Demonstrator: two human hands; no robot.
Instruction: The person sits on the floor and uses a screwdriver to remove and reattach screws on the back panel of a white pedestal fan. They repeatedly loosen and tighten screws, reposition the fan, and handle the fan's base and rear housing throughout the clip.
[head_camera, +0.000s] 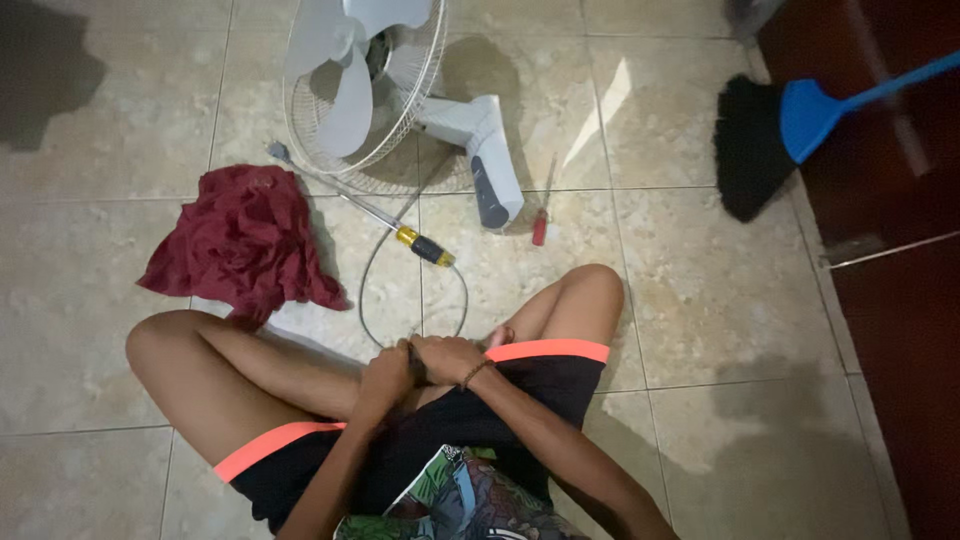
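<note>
Dim, grainy view; dark corner shadows (soft focus throughout).

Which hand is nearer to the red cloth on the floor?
Left. The left hand sits on the side of the red cloth, below and right of it. The right hand, pressed against the left, lies just farther right. Neither touches the cloth.

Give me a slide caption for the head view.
Seated cross-legged, both hands meet at the fan cable's end.
</note>
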